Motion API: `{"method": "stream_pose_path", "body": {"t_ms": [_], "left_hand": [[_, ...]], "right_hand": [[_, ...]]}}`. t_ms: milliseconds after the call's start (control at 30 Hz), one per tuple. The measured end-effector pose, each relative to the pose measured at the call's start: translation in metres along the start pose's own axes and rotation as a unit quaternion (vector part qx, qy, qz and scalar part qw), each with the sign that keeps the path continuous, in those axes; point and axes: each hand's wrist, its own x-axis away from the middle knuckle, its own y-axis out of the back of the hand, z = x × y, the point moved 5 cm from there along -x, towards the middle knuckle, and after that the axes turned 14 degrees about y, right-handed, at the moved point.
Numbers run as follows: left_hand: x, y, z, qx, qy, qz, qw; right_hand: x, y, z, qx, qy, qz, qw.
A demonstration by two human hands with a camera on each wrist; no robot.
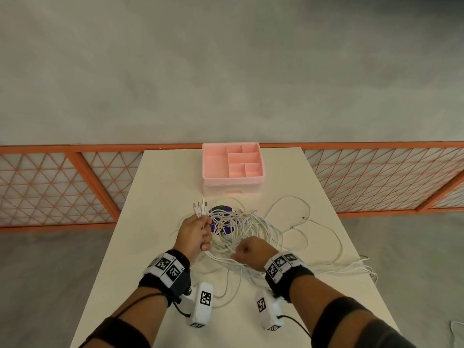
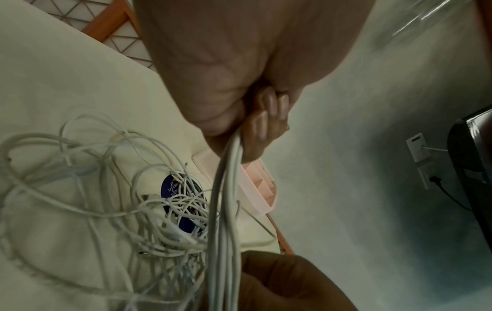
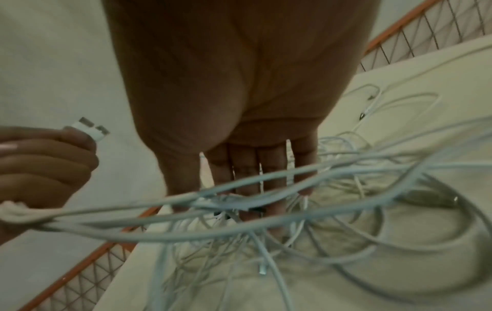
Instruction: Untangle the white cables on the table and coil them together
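A tangle of white cables [image 1: 241, 227] lies on the white table [image 1: 160, 184], looping out to the right. My left hand [image 1: 198, 232] is raised and grips a bundle of cable ends, whose plugs [image 1: 200, 209] stick up above the fist. In the left wrist view the fingers [image 2: 263, 124] curl round the bundle [image 2: 226, 189], which runs down to my right hand [image 2: 287, 284]. My right hand [image 1: 251, 249] sits low over the near side of the tangle and pinches strands at thumb and fingers [image 3: 250, 168]. The left hand [image 3: 45, 164] and a plug [image 3: 90, 127] show in the right wrist view.
A pink compartment organizer [image 1: 233, 162] stands at the table's far edge. A purple round disc [image 1: 221, 210] lies under the tangle. Some cable ends [image 1: 361, 267] trail over the table's right edge. An orange mesh fence [image 1: 62, 184] runs behind the table.
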Motion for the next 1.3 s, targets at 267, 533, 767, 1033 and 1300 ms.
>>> {"method": "stream_pose_path", "body": {"t_ms": [267,533,767,1033,1300], "left_hand": [[0.003,0.0,-0.002,-0.007,-0.008,0.002,1.0],[0.003,-0.002,-0.004,0.005,-0.003,0.0,1.0],[0.004,-0.003,-0.01,0.021,-0.004,0.002,1.0],[0.007,-0.008,-0.017,0.013,-0.028,0.014,0.999],[0.008,-0.019,-0.02,-0.017,-0.06,0.032,0.998]], "right_hand": [[0.003,0.088,0.032,-0.052,0.06,-0.246,0.966],[0.034,0.211,0.082,-0.325,0.216,-0.522,0.758],[0.025,0.201,0.116,-0.525,0.331,-0.401,0.673],[0.0,0.112,0.101,-0.366,0.204,-0.286,0.861],[-0.016,0.067,0.094,-0.319,0.172,-0.242,0.9]]}}
